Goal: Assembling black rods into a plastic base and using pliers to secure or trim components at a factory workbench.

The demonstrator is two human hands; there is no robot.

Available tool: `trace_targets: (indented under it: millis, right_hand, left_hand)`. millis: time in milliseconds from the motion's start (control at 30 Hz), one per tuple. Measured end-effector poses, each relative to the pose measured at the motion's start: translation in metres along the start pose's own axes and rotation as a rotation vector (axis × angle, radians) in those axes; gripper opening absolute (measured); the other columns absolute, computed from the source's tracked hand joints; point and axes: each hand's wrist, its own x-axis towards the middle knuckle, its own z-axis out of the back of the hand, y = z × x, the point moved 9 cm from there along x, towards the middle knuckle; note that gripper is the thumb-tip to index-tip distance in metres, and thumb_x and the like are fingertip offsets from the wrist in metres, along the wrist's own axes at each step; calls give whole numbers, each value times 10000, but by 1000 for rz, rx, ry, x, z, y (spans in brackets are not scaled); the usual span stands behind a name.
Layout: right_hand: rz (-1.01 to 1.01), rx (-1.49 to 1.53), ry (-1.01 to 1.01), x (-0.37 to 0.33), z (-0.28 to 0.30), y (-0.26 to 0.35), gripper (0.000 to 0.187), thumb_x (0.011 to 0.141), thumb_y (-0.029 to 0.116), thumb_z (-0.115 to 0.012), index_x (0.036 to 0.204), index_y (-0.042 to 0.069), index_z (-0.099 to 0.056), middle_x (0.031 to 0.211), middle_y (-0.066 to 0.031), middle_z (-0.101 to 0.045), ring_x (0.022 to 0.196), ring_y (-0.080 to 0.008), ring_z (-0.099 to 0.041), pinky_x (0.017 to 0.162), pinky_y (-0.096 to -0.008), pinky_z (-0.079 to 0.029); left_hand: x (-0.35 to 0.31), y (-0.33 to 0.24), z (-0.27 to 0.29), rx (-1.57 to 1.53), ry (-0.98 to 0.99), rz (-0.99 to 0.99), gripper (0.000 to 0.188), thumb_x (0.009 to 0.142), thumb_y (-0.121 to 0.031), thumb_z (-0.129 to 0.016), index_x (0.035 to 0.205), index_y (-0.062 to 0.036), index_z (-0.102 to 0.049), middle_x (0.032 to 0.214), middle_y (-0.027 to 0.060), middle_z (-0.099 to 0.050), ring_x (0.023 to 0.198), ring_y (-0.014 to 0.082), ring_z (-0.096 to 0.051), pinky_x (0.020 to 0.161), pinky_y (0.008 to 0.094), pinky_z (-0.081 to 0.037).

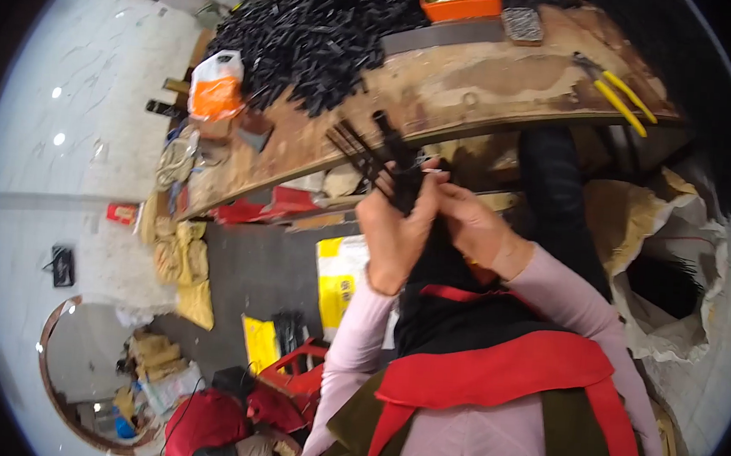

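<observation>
My left hand [392,238] is closed round a bundle of slim black parts [397,158] just off the near edge of the workbench. Several thin ends fan out to the upper left, and a thicter, tube-like black end stands up beside them. Close against it on the right, my right hand [477,232] has its thumb and fingers pinched together at the bundle's side. A small pale bit shows at those fingertips, but what they hold is too small to make out. Beyond my hands, a large heap of similar black parts [311,34] covers the far left of the bench.
The worn wooden workbench [495,76] carries yellow-handled pliers [617,89], an orange tray [459,2], a grey metal bar [442,38] and an orange-and-white bag [217,86]. An open white sack [676,275] stands at right. Yellow packages [337,277] and a red stool [296,371] are lower left.
</observation>
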Motion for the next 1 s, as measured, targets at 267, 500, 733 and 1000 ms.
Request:
trace_targets:
  millis: [267,500,733,1000]
  right_hand:
    - [177,-503,-300,-40,25,33,358,1003,203,-541,1281,-21,-574,1243,-19,-598,1157,-93,-516,1005,-258,-393]
    - [623,-2412,-528,-83,-66,242,274,874,113,-622,1130,17,-641,1092,-181,-609,1064,-362,-545,934,-437,-412]
    - [558,-2721,-839,-91,10,303,508,817,296,-725,1170,-14,-532,1117,-214,-466,1098,-412,-456,941,-496,-373]
    - [611,-2653,-611,-90,29,328,338,890,186,-647,1113,-33,-518,1060,-208,-490,1007,-380,-504,868,-446,-417]
  left_hand:
    - [3,4,-30,-294,199,48,133,946,-12,-545,1011,40,-648,1030,141,-704,979,163,-649,881,307,-493]
    - [-6,28,-31,-510,378,81,166,923,-77,-558,793,-4,-631,759,35,-605,716,144,-597,684,280,-469]
    - [-27,24,-46,-1013,406,208,273,995,-176,-541,1227,-44,-485,759,-21,-430,655,77,-416,614,234,-360]
    - [-36,21,-57,-1025,418,338,274,964,-145,-601,1207,-30,-547,715,-36,-455,630,60,-420,585,221,-356]
